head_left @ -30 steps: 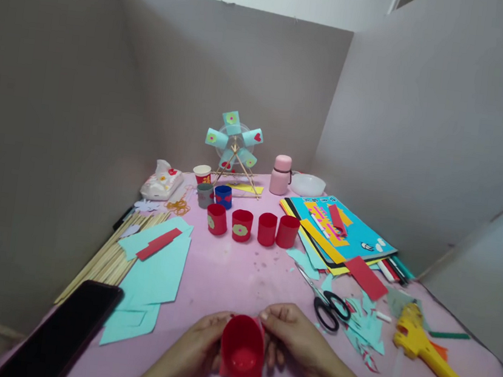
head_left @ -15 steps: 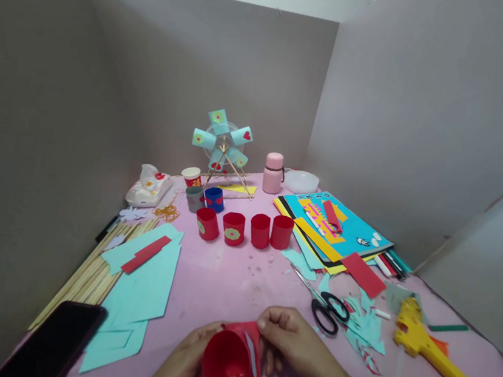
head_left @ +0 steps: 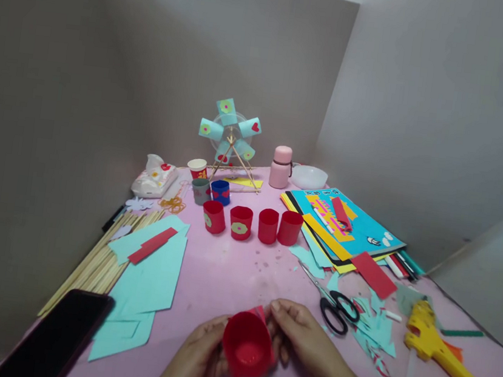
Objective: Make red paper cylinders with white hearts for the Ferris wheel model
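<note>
Low in front of me, a red paper cup (head_left: 246, 348) is tipped so its round opening faces me. My left hand (head_left: 198, 350) curls around its left side. On the other side, my right hand (head_left: 297, 338) is closed, thumb and fingers pinching at red paper (head_left: 260, 312) behind the cup's upper right rim. Most of that paper is hidden by the cup. Farther back, several red cups stand in a row, two with pale green flower cutouts, such as this red cup (head_left: 240, 222). Black-handled scissors (head_left: 333, 305) lie right of my right hand.
Right: a yellow glue gun (head_left: 454, 363), pale blue scraps (head_left: 374, 329), coloured sheets (head_left: 366, 221). Left: a phone (head_left: 57, 336), sticks (head_left: 96, 261), pale blue paper (head_left: 152, 286). Behind stand a paper-and-stick wheel (head_left: 231, 131), a pink flask (head_left: 280, 167) and grey partitions (head_left: 233, 39).
The red paper, which stood away from the cup's right side with a whitish edge showing, now lies closer against it. The cup has turned slightly; the whole view has shifted.
</note>
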`<state>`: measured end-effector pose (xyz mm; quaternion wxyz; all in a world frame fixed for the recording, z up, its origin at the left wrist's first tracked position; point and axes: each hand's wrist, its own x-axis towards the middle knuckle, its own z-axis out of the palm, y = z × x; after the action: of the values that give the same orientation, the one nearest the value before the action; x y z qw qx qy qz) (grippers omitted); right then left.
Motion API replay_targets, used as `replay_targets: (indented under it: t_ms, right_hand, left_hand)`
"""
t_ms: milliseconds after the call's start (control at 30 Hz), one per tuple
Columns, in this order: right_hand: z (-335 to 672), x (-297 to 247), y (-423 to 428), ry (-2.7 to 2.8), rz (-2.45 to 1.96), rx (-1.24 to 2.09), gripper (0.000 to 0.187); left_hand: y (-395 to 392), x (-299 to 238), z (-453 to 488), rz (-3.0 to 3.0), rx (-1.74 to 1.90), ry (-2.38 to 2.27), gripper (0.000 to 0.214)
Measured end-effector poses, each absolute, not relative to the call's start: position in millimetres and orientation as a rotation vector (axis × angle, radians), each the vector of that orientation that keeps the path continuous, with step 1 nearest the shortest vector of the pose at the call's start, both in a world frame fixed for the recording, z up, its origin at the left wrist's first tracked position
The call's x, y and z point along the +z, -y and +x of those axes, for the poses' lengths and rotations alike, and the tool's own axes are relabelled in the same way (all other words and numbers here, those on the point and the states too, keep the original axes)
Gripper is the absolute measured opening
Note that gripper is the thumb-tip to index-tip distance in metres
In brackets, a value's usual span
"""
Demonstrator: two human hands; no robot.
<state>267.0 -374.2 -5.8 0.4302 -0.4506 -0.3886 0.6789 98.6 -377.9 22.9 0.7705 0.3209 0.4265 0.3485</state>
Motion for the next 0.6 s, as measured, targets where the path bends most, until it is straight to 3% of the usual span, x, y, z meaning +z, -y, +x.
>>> replay_targets:
  t_ms: [167, 600]
  right_hand:
    - [264.7, -4.4, 377.0, 0.968, -1.115, 1.741, 0.048]
    - [262.1, -8.1, 378.3, 1.025, -1.15, 1.782, 0.048]
  left_hand:
    - [377.1, 21.0, 92.6, 0.678, 0.873, -0.899, 0.017]
    - [374.2, 22.0, 92.1, 0.613, 0.92, -0.932, 0.017]
